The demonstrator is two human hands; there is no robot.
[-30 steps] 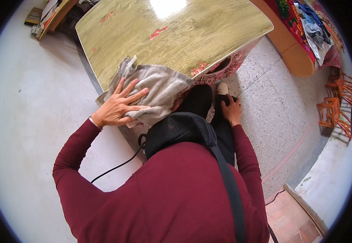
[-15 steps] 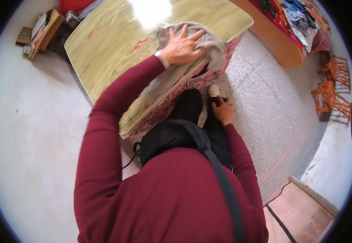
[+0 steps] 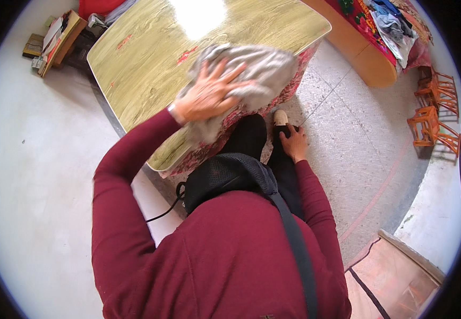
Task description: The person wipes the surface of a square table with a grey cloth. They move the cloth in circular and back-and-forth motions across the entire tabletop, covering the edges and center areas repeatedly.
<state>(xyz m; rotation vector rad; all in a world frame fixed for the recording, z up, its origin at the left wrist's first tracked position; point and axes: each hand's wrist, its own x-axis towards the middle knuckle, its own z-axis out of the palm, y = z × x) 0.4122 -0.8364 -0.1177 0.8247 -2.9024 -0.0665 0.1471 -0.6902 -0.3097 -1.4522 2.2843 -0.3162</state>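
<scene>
My left hand (image 3: 209,94) lies with spread fingers on a crumpled grey cloth (image 3: 265,72), pressing it against the wood-patterned tabletop (image 3: 145,69). The cloth spreads over the table's near edge, and part of it hangs past that edge. Slight motion blur softens the fingers and the fabric. My right hand (image 3: 294,143) rests on my black-trousered leg near the knee, fingers spread and holding nothing. Bright light reflects off the far part of the table. Red patterned fabric (image 3: 190,159) shows below the table's rim.
Orange wooden stools (image 3: 427,127) stand by the wall at right. Beyond the table's right corner is an orange-brown bed edge (image 3: 376,69) with clothes (image 3: 395,32) piled on it. A small wooden shelf (image 3: 63,42) with papers stands far left. A black bag (image 3: 225,173) hangs at my waist.
My left hand has slid left and nearer to me along the table edge. The cloth has shifted and spread out flatter. My right hand has stayed on the leg.
</scene>
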